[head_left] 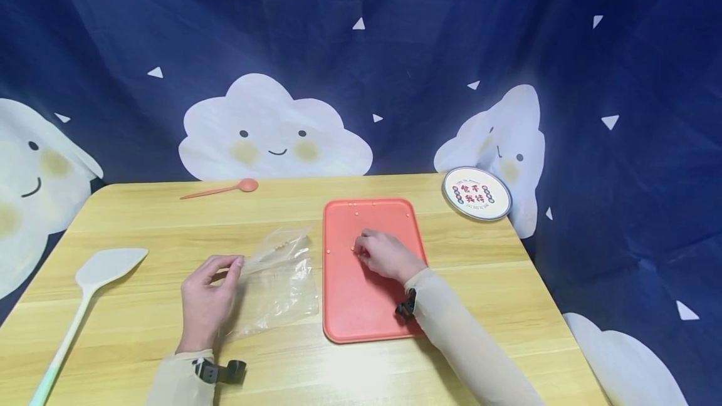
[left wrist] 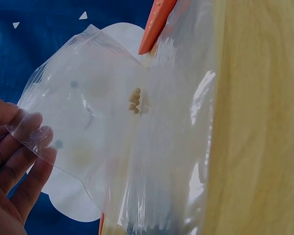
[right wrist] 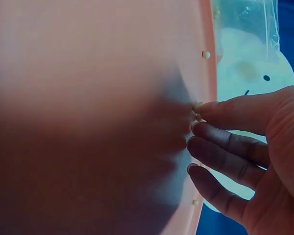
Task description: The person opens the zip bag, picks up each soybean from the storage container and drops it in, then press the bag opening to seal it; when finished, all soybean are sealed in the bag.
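Observation:
Between the thumb and fingers of my left hand (head_left: 204,299) is the edge of a clear plastic bag (head_left: 282,293), its mouth raised off the wooden table. A small cluster of round, pale yellow beans (left wrist: 134,101) shows inside the bag. My right hand (head_left: 388,255) is over the red tray (head_left: 355,315), fingers curled and pointing down. In the right wrist view its thumb and fingertips pinch at small beans (right wrist: 198,117) close to the tray surface. Several single beans lie scattered on the tray, one bean (head_left: 329,251) by its left rim and another bean (head_left: 408,215) near its right rim.
A white spatula (head_left: 107,266) with a pale green handle end lies at the left. Near the back edge is an orange spoon (head_left: 247,185). A round plate (head_left: 477,193) with red characters sits at the back right corner. A blue cloud-print curtain (head_left: 412,36) hangs behind the table.

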A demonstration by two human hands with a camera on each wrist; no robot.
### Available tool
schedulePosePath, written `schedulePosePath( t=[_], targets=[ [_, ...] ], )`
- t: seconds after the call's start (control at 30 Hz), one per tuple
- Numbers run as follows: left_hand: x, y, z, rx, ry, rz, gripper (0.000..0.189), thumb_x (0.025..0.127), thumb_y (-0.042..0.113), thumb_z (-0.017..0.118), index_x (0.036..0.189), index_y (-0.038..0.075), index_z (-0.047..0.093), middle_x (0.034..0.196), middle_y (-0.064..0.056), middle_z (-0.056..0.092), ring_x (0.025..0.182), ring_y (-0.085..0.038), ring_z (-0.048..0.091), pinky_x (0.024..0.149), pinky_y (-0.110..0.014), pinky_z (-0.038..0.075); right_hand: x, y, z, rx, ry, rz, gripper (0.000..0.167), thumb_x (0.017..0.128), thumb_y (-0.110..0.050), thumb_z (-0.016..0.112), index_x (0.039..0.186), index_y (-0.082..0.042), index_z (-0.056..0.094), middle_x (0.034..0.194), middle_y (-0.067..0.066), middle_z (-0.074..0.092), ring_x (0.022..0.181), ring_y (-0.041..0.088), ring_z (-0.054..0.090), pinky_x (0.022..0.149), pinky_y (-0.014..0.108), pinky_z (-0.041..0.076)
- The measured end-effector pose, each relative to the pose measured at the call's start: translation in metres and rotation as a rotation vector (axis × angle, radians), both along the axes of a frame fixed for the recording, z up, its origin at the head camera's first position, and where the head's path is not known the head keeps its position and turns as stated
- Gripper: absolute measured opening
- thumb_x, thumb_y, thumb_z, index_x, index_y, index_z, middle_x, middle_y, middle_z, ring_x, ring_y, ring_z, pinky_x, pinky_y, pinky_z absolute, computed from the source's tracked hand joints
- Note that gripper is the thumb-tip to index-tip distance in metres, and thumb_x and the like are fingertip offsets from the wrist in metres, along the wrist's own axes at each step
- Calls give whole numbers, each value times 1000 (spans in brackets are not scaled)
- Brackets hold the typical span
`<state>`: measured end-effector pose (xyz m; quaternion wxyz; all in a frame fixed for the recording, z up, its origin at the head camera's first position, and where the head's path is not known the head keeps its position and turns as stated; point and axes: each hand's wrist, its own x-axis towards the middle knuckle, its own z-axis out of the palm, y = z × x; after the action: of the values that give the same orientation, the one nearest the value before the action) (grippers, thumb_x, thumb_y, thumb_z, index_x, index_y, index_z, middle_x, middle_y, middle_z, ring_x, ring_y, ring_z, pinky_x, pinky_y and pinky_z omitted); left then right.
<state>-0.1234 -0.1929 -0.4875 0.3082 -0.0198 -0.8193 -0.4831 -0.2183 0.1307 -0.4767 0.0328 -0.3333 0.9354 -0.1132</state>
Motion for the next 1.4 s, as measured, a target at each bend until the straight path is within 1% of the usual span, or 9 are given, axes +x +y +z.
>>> schedulePosePath(
  t=[0.2, 0.37, 0.53, 0.67, 0.8, 1.0, 1.2, 1.33, 1.4],
  targets=[
    [0, 1, -1, 0, -2, 1, 5, 88, -1, 71, 90, 2, 75, 88, -6, 72, 85, 1, 62, 74, -11, 51, -2, -1, -3, -15, 33, 25, 11, 87, -6, 71, 93, -14, 69, 88, -4, 54, 80, 14, 59, 73, 27, 53],
    [0, 1, -2, -5, -3, 1, 4, 89, 0, 71, 90, 1, 75, 88, -6, 72, 85, 1, 62, 74, -12, 52, -2, -2, -4, -35, 39, 38, 11, 86, -4, 71, 90, -13, 67, 86, -4, 53, 78, 14, 58, 70, 27, 53],
    [0, 0, -1, -5, -7, 9, 4, 89, 0, 71, 90, 1, 75, 88, -5, 72, 85, 1, 62, 74, -11, 51, -4, 0, -4, -45, -28, -1, 12, 86, -7, 72, 90, -15, 65, 87, -7, 53, 79, 12, 57, 72, 27, 52],
    [0, -1, -1, -2, -4, 11, 4, 89, 1, 71, 90, 1, 75, 88, -7, 72, 85, 1, 62, 74, -11, 51, -5, 3, 0, -74, -98, -38, 11, 87, -8, 72, 91, -14, 64, 89, -6, 58, 80, 11, 57, 73, 27, 52],
    [0, -1, -1, -4, 7, 3, 3, 88, -1, 71, 89, 0, 74, 88, -9, 72, 85, 2, 62, 74, -11, 52, -5, 6, 6, -107, -110, -50, 9, 87, -7, 71, 93, -13, 66, 88, -6, 62, 79, 11, 58, 73, 27, 52],
    [0, 0, 0, -5, 13, -2, 4, 87, -3, 71, 89, -1, 74, 88, -8, 72, 85, 2, 62, 74, -11, 52, -3, 2, 21, -132, -45, -31, 8, 89, -12, 71, 91, -16, 65, 85, -8, 58, 77, 11, 55, 71, 26, 50],
    [0, 1, 0, -7, 15, -6, 4, 87, -3, 72, 89, 0, 74, 88, -9, 72, 85, 2, 62, 74, -11, 51, 2, -16, 39, -175, 30, 41, 9, 90, -13, 70, 97, -15, 65, 88, -8, 55, 79, 8, 55, 71, 23, 50],
    [1, 1, 0, -6, 19, -8, 4, 86, -4, 72, 89, -1, 74, 88, -8, 72, 85, 3, 62, 74, -11, 51, 5, -33, 47, -261, 72, 86, 9, 90, -13, 69, 99, -14, 65, 91, -7, 58, 82, 9, 58, 72, 21, 50],
    [1, 2, 1, -6, 20, -9, 5, 86, -5, 72, 89, -1, 74, 88, -8, 72, 85, 3, 61, 74, -10, 51, 6, -43, 50, -339, 47, 95, 8, 91, -13, 69, 99, -14, 66, 91, -7, 59, 84, 10, 59, 74, 22, 51]
  ],
)
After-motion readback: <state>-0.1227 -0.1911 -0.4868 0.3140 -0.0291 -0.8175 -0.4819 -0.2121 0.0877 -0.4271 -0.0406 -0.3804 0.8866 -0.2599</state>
